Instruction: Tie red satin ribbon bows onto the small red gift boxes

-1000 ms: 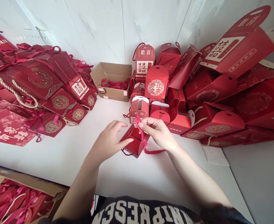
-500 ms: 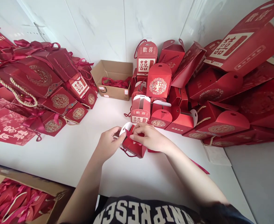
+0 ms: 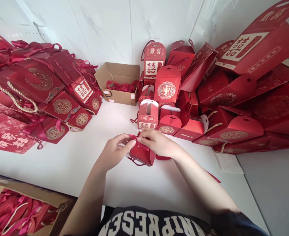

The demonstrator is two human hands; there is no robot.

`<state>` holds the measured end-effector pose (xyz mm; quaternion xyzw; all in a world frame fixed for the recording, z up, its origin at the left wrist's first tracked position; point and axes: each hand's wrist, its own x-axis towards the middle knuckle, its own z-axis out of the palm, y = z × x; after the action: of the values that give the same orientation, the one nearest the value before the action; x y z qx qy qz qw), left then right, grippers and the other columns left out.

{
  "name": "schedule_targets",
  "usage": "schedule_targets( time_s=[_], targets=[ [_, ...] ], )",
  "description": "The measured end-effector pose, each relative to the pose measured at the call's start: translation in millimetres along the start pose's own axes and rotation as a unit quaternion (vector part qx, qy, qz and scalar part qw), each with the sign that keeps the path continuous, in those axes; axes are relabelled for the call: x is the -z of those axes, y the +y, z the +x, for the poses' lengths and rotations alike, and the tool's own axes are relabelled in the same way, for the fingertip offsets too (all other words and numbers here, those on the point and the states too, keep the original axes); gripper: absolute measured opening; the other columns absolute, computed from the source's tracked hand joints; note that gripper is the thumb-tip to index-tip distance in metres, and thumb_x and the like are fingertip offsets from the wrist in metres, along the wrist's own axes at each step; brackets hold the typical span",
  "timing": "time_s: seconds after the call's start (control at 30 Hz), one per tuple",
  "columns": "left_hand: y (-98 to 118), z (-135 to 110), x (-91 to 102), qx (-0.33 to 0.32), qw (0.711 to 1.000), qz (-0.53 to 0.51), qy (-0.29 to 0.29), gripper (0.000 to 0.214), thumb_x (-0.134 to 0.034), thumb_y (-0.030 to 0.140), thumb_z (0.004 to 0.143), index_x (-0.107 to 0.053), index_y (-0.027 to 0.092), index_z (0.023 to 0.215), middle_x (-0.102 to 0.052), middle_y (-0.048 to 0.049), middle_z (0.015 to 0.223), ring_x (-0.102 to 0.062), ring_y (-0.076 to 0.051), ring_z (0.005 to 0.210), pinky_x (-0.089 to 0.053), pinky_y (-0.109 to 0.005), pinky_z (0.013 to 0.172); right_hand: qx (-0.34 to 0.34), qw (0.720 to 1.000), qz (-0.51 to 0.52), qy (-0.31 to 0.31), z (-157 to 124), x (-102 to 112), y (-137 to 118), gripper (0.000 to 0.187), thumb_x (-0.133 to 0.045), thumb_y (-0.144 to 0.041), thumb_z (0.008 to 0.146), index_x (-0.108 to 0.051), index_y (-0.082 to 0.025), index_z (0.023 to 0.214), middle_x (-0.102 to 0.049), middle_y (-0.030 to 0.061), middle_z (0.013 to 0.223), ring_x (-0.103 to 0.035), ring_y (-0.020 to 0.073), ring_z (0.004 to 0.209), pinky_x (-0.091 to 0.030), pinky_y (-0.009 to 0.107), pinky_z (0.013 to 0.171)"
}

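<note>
A small red gift box (image 3: 142, 154) sits on the white table (image 3: 90, 164) in front of me. My left hand (image 3: 115, 151) pinches the end of a dark red ribbon (image 3: 131, 137) at the box's top left. My right hand (image 3: 156, 144) lies over the top of the box, fingers closed on the same ribbon where it crosses the lid. The ribbon's loose tail (image 3: 214, 178) trails under my right forearm. A thin red cord loop (image 3: 134, 161) hangs from the box's lower left.
Finished red boxes with bows are piled at the left (image 3: 48, 98). Larger red gift bags and boxes are heaped at the right (image 3: 228, 105). An open cardboard box (image 3: 118, 82) with ribbons stands at the back. Another carton of ribbons (image 3: 19, 213) sits at lower left.
My right hand has lowered the ribbon from above onto the box top. My left hand has closed in and pinched the ribbon's end; the white flap seen earlier is now covered.
</note>
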<state>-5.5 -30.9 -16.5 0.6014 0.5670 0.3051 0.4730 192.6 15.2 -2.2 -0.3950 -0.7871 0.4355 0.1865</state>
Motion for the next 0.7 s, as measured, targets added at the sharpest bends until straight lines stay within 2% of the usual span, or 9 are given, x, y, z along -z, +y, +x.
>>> schedule_targets(
  time_s=[0.07,0.17,0.27,0.37,0.47,0.53,0.6,0.67,0.7],
  targets=[
    [-0.7,1.9,-2.6,-0.001,1.0,-0.016,0.02,0.035,-0.052,0.05,0.092,-0.065,0.018,0.092,-0.065,-0.0034,0.087,-0.061,-0.018,0.083,-0.051,-0.026,0.073,0.007,1.0,0.002,0.007,0.4,-2.2,0.5,0.035,-0.046,-0.033,0.097,-0.049,-0.019,0.065,-0.057,0.0009,0.078,-0.051,0.0154,0.079,-0.038,0.029,0.075],
    [0.4,6.5,-7.2,-0.006,0.996,-0.03,0.082,0.032,-0.055,0.049,0.09,-0.063,0.018,0.084,-0.063,-0.0021,0.081,-0.06,-0.017,0.078,-0.05,-0.026,0.072,0.025,0.999,0.017,0.016,-0.8,-3.9,2.7,0.035,-0.048,-0.037,0.097,-0.052,-0.019,0.067,-0.06,0.0023,0.082,-0.053,0.0166,0.083,-0.04,0.031,0.078],
    [3.2,11.6,-4.2,-0.018,0.991,-0.079,0.105,0.03,-0.059,0.046,0.088,-0.06,0.017,0.078,-0.062,-0.0008,0.074,-0.059,-0.015,0.073,-0.052,-0.027,0.074,0.029,0.997,0.051,0.056,-7.6,0.8,7.0,0.028,-0.048,-0.041,0.097,-0.059,-0.02,0.082,-0.062,0.003,0.094,-0.056,0.018,0.093,-0.041,0.032,0.085],
    [5.5,15.3,11.0,-0.025,0.98,-0.168,0.099,0.027,-0.063,0.042,0.087,-0.061,0.017,0.076,-0.062,-0.0005,0.074,-0.059,-0.013,0.07,-0.052,-0.026,0.071,0.007,0.989,0.07,0.129,-21.6,11.5,15.8,0.025,-0.047,-0.043,0.098,-0.061,-0.022,0.099,-0.062,0.0046,0.106,-0.056,0.0195,0.102,-0.041,0.034,0.091],
    [8.9,17.6,34.2,-0.053,0.957,-0.262,0.116,0.021,-0.068,0.035,0.083,-0.063,0.017,0.076,-0.061,-0.0005,0.073,-0.059,-0.012,0.066,-0.051,-0.024,0.062,-0.028,0.982,0.088,0.162,-39.3,22.2,30.7,0.028,-0.047,-0.047,0.097,-0.06,-0.023,0.104,-0.062,0.0053,0.111,-0.057,0.0199,0.101,-0.042,0.034,0.09],
    [12.1,19.8,50.0,-0.076,0.934,-0.316,0.145,0.017,-0.069,0.031,0.081,-0.064,0.016,0.075,-0.061,-0.0002,0.07,-0.056,-0.011,0.06,-0.048,-0.023,0.058,-0.057,0.982,0.091,0.156,-50.4,26.1,43.3,0.031,-0.048,-0.051,0.096,-0.06,-0.022,0.099,-0.064,0.0039,0.104,-0.058,0.02,0.098,-0.042,0.034,0.088],
    [13.3,23.7,62.7,-0.092,0.906,-0.373,0.179,0.013,-0.065,0.027,0.083,-0.064,0.017,0.075,-0.06,0.0014,0.065,-0.053,-0.009,0.057,-0.047,-0.022,0.058,-0.075,0.984,0.105,0.121,-59.7,26.2,56.3,0.037,-0.046,-0.055,0.096,-0.061,-0.021,0.093,-0.065,0.0035,0.097,-0.059,0.0201,0.094,-0.043,0.035,0.089],
    [8.9,29.6,69.7,-0.079,0.878,-0.419,0.217,0.013,-0.062,0.027,0.085,-0.063,0.019,0.076,-0.061,0.0027,0.065,-0.053,-0.009,0.058,-0.047,-0.022,0.06,-0.08,0.984,0.139,0.077,-66.6,22.6,67.7,0.041,-0.045,-0.056,0.096,-0.063,-0.02,0.093,-0.066,0.0046,0.097,-0.06,0.0207,0.096,-0.043,0.036,0.091],
    [3.9,32.7,70.3,-0.057,0.873,-0.425,0.233,0.016,-0.061,0.032,0.086,-0.063,0.019,0.077,-0.062,0.0024,0.068,-0.055,-0.009,0.06,-0.047,-0.022,0.061,-0.081,0.982,0.161,0.055,-69.2,19.7,72.2,0.042,-0.045,-0.057,0.096,-0.064,-0.019,0.094,-0.067,0.0054,0.098,-0.061,0.0208,0.097,-0.044,0.036,0.093]
  ],
)
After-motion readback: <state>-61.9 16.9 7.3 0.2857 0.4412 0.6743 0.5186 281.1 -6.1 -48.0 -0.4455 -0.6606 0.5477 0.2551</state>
